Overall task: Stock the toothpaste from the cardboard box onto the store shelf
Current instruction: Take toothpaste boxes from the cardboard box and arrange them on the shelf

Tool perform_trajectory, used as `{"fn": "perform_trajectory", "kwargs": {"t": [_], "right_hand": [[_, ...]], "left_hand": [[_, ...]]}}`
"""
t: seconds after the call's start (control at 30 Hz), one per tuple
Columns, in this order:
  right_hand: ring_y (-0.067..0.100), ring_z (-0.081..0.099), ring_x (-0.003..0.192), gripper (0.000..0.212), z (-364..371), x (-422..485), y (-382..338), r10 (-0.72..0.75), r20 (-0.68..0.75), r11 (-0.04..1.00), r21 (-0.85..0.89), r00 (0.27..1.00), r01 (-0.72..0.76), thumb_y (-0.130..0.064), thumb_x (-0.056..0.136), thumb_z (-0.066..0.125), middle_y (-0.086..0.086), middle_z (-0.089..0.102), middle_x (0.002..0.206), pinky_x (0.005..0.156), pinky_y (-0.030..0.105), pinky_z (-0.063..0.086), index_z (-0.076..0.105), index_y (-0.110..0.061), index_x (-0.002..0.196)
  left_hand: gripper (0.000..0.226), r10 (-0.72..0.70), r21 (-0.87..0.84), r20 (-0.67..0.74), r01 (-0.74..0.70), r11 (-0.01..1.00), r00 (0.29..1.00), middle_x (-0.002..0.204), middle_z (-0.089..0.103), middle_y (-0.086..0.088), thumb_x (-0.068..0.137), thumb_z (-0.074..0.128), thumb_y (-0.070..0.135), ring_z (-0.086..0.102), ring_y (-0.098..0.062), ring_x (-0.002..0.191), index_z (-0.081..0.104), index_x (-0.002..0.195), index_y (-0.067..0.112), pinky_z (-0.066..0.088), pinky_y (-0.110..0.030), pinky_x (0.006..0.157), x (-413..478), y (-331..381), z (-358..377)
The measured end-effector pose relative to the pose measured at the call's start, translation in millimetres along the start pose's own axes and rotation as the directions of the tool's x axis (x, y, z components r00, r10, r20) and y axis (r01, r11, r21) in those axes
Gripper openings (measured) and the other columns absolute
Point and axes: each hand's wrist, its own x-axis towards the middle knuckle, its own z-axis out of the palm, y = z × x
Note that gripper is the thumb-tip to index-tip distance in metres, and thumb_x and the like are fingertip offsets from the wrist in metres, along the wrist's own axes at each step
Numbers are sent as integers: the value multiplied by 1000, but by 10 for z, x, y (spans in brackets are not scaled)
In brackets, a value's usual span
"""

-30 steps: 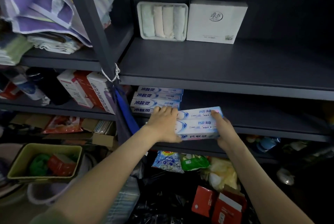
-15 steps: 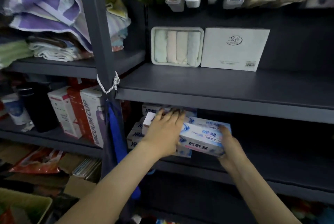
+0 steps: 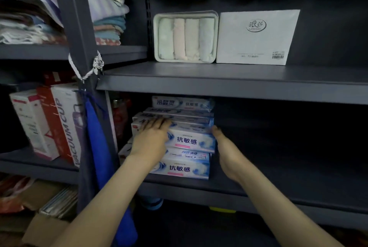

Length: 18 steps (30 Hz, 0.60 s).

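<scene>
White-blue toothpaste boxes (image 3: 191, 141) stacked on shelf (image 3: 288, 185); left hand (image 3: 152, 141) flat over them, right hand (image 3: 229, 153) flat against end.

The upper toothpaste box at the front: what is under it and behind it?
Under the upper toothpaste box lies a second box, on the shelf. Behind, more boxes are stacked. The left hand hides part of both front boxes.

One head camera only: it looks forward and slightly down from behind the left hand (image 3: 151, 143) and right hand (image 3: 229, 155), close to the shelf (image 3: 258, 185).
</scene>
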Motion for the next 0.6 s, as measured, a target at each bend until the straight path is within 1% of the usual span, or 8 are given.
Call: {"fn": "perform_trajectory", "kwargs": {"t": [0.07, 0.1, 0.17, 0.23, 0.33, 0.37, 0.47, 0.6], "right_hand": [[12, 27, 141, 66, 10, -40, 55, -6, 26, 999, -45, 1000, 7, -55, 98, 26, -15, 29, 143, 111, 26, 18, 7, -23, 154], [12, 23, 142, 69, 3, -22, 76, -8, 43, 998, -64, 999, 10, -58, 97, 22, -13, 26, 148, 112, 27, 16, 4, -24, 154], [14, 25, 142, 76, 24, 38, 76, -12, 43, 995, -100, 999, 17, -67, 92, 18, -5, 27, 155, 114, 29, 17, 11, -22, 154], [14, 26, 143, 89, 68, 117, 84, -9, 22, 996, -94, 1000, 11, -77, 83, 18, -2, 27, 156, 116, 32, 17, 15, -23, 154], [12, 19, 145, 121, 97, 194, 121, -45, 43, 995, -92, 998, 48, -100, 55, 22, -6, 20, 159, 120, 39, 13, 15, -30, 153], [11, 17, 146, 123, 90, 199, 132, -57, 56, 994, -92, 997, 62, -101, 52, 22, -7, 19, 159, 121, 40, 12, 15, -32, 153], [13, 29, 141, 95, 57, 118, 114, -66, 98, 996, -54, 993, 71, -86, 73, 19, -6, 31, 154, 118, 38, 21, 23, -31, 151], [5, 46, 125, 54, -31, 5, 205, -136, 67, 987, -75, 989, 140, -53, 98, 35, -8, 46, 143, 96, 16, 37, 33, -30, 147]], "left_hand": [[73, -9, -5, -8, 9, 1000, 1000, 155, 28, -1, 86, 63, 17, 23, -19, 143, 27, 149, 21, 9, -29, 117, 13, -29, 35], [73, -16, -11, -9, 16, 1000, 1000, 156, 27, -1, 87, 62, 17, 22, -19, 144, 25, 150, 21, 7, -29, 117, 16, -33, 38], [70, -44, -22, 7, 44, 999, 999, 157, 25, -2, 89, 55, 19, 19, -19, 144, 23, 151, 20, 5, -30, 118, 22, -25, 21], [64, -83, -26, 28, 84, 996, 996, 157, 25, -2, 89, 39, 33, 19, -19, 144, 23, 151, 19, 4, -30, 117, 20, 7, -7], [84, -144, -29, 12, 144, 989, 990, 154, 32, -3, 76, 11, 60, 25, -22, 142, 32, 147, 19, 8, -32, 117, 7, 48, -25], [92, -160, -17, 12, 160, 987, 987, 153, 33, -4, 73, 3, 65, 26, -23, 142, 34, 146, 18, 9, -34, 117, 8, 54, -18], [96, -165, 21, 30, 165, 986, 986, 157, 28, -4, 75, 1, 73, 18, -21, 146, 29, 149, 18, 3, -37, 119, 21, 96, -42], [93, -35, -5, 48, 35, 999, 998, 157, 28, 3, 73, -5, 72, 17, -16, 147, 27, 150, 30, -2, -38, 119, 44, 227, -92]]}}
